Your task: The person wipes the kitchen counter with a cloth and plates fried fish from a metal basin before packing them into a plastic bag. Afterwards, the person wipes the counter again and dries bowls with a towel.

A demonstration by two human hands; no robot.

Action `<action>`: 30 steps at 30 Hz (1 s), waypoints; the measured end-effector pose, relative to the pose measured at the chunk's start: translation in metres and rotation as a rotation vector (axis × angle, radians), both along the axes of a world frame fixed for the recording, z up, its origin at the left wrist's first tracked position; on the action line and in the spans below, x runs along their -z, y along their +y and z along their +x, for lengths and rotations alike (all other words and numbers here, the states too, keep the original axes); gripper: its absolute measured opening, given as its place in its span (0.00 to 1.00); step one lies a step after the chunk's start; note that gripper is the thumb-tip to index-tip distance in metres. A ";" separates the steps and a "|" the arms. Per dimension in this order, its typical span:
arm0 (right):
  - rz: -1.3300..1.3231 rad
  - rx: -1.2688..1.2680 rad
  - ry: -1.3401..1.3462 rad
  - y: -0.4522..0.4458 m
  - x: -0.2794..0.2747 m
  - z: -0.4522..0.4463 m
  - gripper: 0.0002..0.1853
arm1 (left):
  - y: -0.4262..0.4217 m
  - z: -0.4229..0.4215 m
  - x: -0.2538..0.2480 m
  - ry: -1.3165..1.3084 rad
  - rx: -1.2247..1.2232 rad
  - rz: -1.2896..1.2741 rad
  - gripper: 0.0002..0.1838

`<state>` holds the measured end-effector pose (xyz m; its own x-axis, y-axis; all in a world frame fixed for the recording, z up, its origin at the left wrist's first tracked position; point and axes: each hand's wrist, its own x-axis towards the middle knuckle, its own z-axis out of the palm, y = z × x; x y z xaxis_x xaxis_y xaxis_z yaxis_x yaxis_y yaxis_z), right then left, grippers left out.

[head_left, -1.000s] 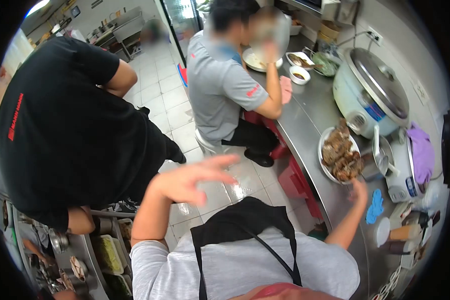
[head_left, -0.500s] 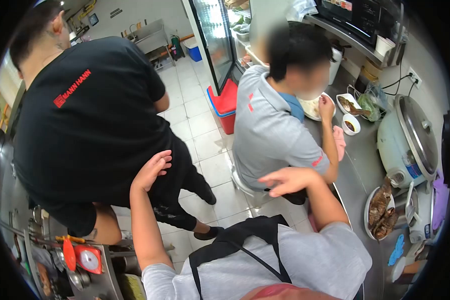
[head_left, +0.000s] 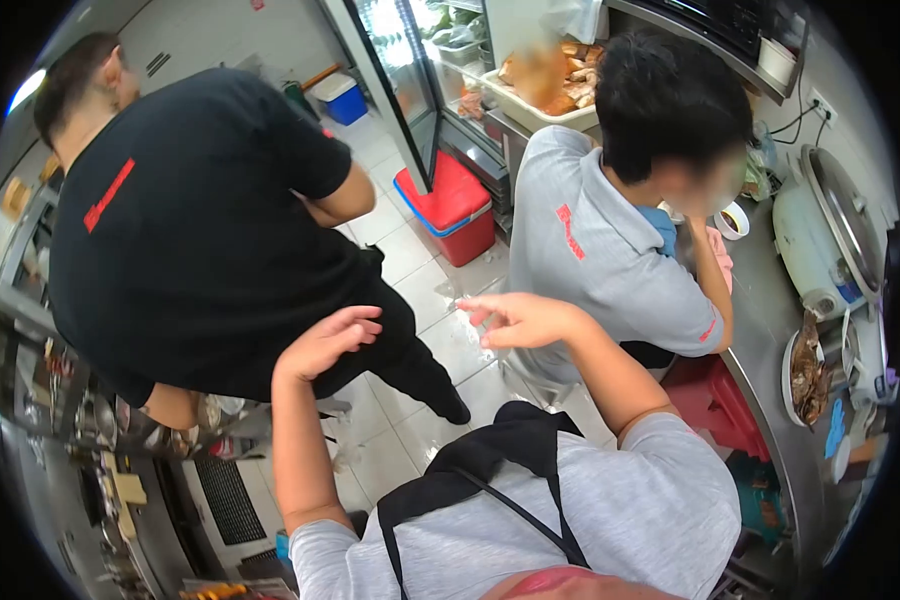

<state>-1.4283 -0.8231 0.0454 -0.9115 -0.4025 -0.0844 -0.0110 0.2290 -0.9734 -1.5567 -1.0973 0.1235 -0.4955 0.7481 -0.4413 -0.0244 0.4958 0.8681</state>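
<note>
My left hand (head_left: 330,342) is raised at chest height with its fingers apart, and nothing is in it. Behind it is the back of a person in a black shirt (head_left: 185,240); whether the hand touches the clothing I cannot tell. Opposite, my right hand (head_left: 525,320) also hangs in the air, fingers loosely spread and bent, holding nothing. It is nearest a person in a grey polo shirt (head_left: 610,240), who sits at the metal counter (head_left: 760,310) on the right. The white tiled floor (head_left: 425,350) shows between my hands.
A red cooler (head_left: 455,215) stands by the open glass fridge door (head_left: 400,95). A tub of meat pieces (head_left: 545,110) is behind the seated person. The counter carries a large rice cooker (head_left: 820,235) and a plate of fried fish (head_left: 808,375). Metal shelving lines the left.
My view has shifted, bringing the meat tub and more of the cooler into sight. My hands have come nearer each other, the right one moving leftward. Both stay without anything in them.
</note>
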 end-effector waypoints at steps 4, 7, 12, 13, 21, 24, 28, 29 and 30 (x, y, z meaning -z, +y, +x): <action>-0.334 0.376 0.149 0.005 -0.003 -0.036 0.35 | 0.061 -0.059 0.016 0.019 0.248 0.022 0.23; -0.474 0.513 0.187 0.010 0.009 -0.067 0.35 | 0.105 -0.113 0.029 0.065 0.273 0.063 0.23; -0.628 0.689 0.351 0.033 0.002 -0.105 0.30 | 0.178 -0.229 0.049 0.211 0.169 -0.025 0.23; -0.656 0.706 0.350 0.038 -0.004 -0.110 0.29 | 0.196 -0.249 0.050 0.225 0.134 -0.011 0.23; -0.452 0.917 0.374 0.065 -0.019 -0.135 0.29 | 0.399 -0.358 0.065 -0.260 -0.023 0.385 0.24; -0.278 1.020 0.398 0.073 -0.023 -0.138 0.27 | 0.497 -0.385 0.080 -0.357 -0.050 0.435 0.24; -0.443 1.189 0.286 0.072 -0.026 -0.146 0.25 | 0.614 -0.419 0.108 -0.552 -0.037 0.459 0.32; -0.585 1.238 0.236 0.073 -0.027 -0.153 0.24 | 0.643 -0.427 0.113 -0.605 -0.032 0.442 0.35; -0.634 1.275 0.263 0.073 -0.025 -0.159 0.24 | 0.672 -0.431 0.116 -0.661 -0.025 0.420 0.39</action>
